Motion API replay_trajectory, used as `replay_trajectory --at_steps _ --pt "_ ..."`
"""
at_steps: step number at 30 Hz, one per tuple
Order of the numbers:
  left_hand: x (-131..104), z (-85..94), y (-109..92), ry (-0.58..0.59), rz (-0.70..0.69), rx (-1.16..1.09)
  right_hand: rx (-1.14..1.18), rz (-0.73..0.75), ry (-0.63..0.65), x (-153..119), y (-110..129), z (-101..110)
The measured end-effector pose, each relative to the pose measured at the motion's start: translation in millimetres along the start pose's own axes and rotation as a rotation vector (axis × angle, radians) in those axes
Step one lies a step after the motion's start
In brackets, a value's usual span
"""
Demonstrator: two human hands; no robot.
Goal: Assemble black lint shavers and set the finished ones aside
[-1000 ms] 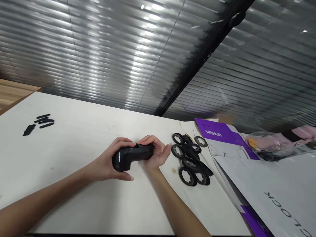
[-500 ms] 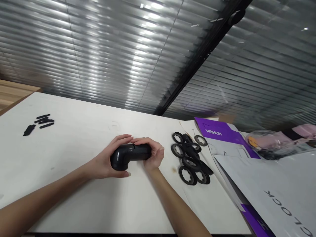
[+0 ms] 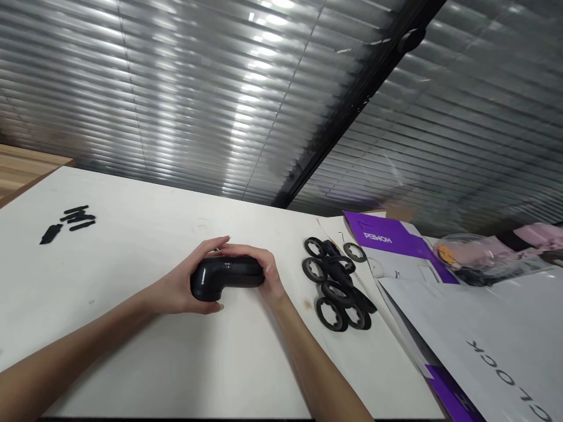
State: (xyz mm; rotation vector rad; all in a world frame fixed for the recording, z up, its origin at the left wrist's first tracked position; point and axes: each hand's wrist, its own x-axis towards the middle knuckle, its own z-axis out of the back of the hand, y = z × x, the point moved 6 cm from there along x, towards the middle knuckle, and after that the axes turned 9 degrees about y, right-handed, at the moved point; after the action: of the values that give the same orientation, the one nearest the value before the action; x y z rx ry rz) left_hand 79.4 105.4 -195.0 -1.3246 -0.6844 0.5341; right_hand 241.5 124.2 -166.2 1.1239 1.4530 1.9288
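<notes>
A person's two bare hands close around a black, L-shaped plastic device with small white lettering [image 3: 233, 272], held crosswise over the middle of a smooth white tabletop [image 3: 246, 357]. The left hand [image 3: 176, 290] curls about the bulky, bent end, its fingers along the far side and its thumb along the near side, clasping the body between them. The right hand [image 3: 271, 274] cups the opposite end, fingers bent along the far edge, palm against the tip; its thumb is hard to make out. Whether the device touches the tabletop cannot be told.

Near the right forearm, a loose pile of black rings with notched inner edges, mixed with longer black pieces [image 3: 338, 271], lies on the table. Beyond it are a purple-and-white printed carton [image 3: 373, 233], a large white panel lettered "CLOCK" [image 3: 479, 316] and a clear plastic bag [image 3: 461, 249] beside a pink object [image 3: 523, 239]. At far left, well apart from the hands, lie several thin, flat black strips [image 3: 78, 217] and one wider black piece [image 3: 51, 234]. Silver slatted blinds [image 3: 176, 88] line the background.
</notes>
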Motion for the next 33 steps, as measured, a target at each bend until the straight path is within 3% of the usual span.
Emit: replay_trajectory --at_steps 5,11,16,19,23,26,29,33 --pt "1.9 0.6 1.5 -0.033 -0.008 0.024 0.026 -0.026 -0.018 -1.7 -8.9 2.1" --pt "3.5 -1.6 1.9 -0.084 -0.012 0.014 -0.045 0.029 -0.189 -2.3 -12.3 9.6" --pt "3.3 -5.5 8.7 -0.122 0.119 -0.174 -0.060 0.059 -0.320 -5.8 -10.7 8.8" --pt "4.1 -3.7 9.4 -0.154 0.112 -0.179 -0.068 0.050 -0.380 -4.6 -9.8 9.9" --pt "2.6 5.8 -1.6 -0.286 -0.124 0.174 -0.198 -0.115 -0.439 1.4 -13.9 19.2" --pt "-2.2 4.3 -9.8 -0.350 -0.336 0.476 -0.292 -0.252 -0.370 6.1 -19.9 22.1" --pt "-4.5 -0.1 -8.6 -0.336 -0.399 0.676 -0.386 -0.341 -0.309 6.7 -22.9 21.5" --pt "-6.0 0.0 -4.7 -0.302 -0.405 0.815 -0.398 -0.349 -0.261 7.2 -21.3 18.4"
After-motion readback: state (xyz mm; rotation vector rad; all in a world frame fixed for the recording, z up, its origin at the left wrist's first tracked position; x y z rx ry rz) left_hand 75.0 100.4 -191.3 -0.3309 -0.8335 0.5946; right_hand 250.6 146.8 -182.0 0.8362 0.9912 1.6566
